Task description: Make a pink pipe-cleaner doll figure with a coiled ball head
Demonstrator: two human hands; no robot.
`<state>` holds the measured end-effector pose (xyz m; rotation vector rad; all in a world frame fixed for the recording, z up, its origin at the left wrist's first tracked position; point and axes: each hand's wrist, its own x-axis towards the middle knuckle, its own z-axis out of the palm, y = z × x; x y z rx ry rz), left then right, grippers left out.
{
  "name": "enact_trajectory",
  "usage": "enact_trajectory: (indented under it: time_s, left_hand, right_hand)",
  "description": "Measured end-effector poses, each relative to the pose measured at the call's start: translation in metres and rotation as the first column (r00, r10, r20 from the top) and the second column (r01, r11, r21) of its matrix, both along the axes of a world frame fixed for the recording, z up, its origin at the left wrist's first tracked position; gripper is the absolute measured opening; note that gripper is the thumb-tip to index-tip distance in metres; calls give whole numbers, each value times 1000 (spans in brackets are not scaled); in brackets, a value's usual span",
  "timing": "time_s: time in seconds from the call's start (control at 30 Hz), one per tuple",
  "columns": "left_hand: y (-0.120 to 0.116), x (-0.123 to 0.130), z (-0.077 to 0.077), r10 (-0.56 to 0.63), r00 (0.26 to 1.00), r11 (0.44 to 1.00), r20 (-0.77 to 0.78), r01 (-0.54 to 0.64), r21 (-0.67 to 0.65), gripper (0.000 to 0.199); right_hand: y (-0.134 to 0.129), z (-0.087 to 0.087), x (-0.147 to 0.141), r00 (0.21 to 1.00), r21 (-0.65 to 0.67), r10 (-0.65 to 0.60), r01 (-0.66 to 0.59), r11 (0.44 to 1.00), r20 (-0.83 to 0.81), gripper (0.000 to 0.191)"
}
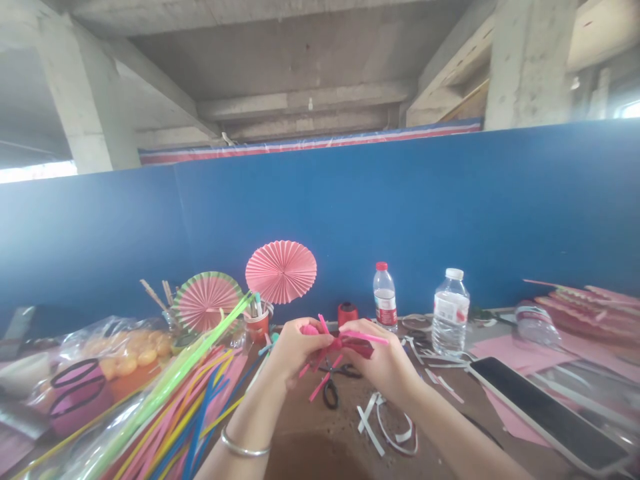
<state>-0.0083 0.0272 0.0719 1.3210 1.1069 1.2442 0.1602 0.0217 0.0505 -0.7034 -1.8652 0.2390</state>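
Observation:
Over the middle of the brown table, both of my hands meet around a bundle of bright pink pipe cleaners (pixel 369 337), whose ends stick out in several directions. My left hand (pixel 296 352) pinches it from the left, thumb towards the centre. From the right, my right hand (pixel 381 363) has its fingers closed on the same bundle, with one stem lying across them. The fingers partly hide where the stems join. Black-handled scissors (pixel 331 395) lie on the table just below the hands.
Multicoloured pipe cleaners (pixel 193 427) and a green bundle (pixel 175 373) lie left. Behind stand pink paper fans (pixel 281 271), a pen cup (pixel 258 327), a red spool (pixel 347 313) and two bottles (pixel 385 300). White strips (pixel 370 423) and a phone (pixel 545 413) lie right.

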Motion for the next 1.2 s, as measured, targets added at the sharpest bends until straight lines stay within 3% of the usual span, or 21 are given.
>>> enact_trajectory:
  time_s: [0.1,0.33,0.63,0.9,1.07,1.2]
  left_hand:
    - [-2,1,1,-26,999,1000,25,26,-2,16]
    - [-5,2,1,-51,997,999,59,51,-1,13]
    - [-14,3,10,-87,965,990,249,111,-87,18]
    - [-16,-1,19,-151,892,964,426,227,-134,10]
    - [-15,-1,19,-209,842,943,497,308,-124,20]
    - [-9,-2,11,-355,781,915,514,403,20,30]
  right_hand:
    - [0,0,-1,1000,-14,-1,1,1000,3,10]
    - [0,-3,-6,994,-199,-34,13,980,-107,3]
    - [5,-8,-8,951,-323,97,-194,926,-293,16]
    - [6,-7,-9,901,-353,66,-234,906,-428,15]
    - [9,-11,-13,772,-358,69,-369,858,-632,18]
    - [8,-15,-16,570,-362,51,-585,725,-820,26]
